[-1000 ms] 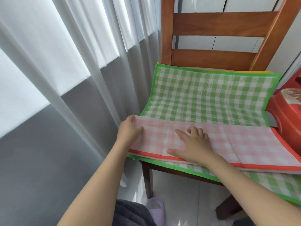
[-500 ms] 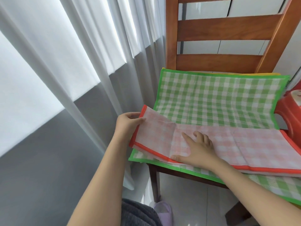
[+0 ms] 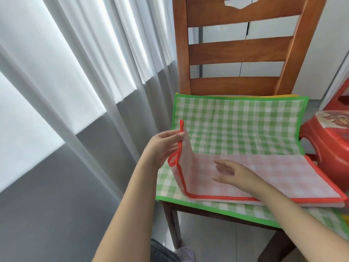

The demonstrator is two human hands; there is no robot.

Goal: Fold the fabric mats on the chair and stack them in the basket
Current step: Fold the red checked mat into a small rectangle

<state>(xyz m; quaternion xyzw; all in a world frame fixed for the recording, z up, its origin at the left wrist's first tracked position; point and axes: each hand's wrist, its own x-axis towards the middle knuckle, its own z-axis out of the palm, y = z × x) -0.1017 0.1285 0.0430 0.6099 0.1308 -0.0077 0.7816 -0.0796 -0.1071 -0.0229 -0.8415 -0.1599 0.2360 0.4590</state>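
no legible text, labels or numbers

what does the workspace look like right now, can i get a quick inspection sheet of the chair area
surface: wooden chair, its seat covered by a flat green checked mat
job's things: pink checked mat with orange trim lies folded on the green one, its left end lifted; a yellow edge shows under the green mat; no basket seen
clutter: red plastic stool at the right of the chair
grippers: left hand pinches the pink mat's raised left edge; right hand is over the pink mat with fingers spread, contact unclear
cables: nothing seen
surroundings: white curtain at the left, pale tiled floor below, white cabinet doors behind the chair
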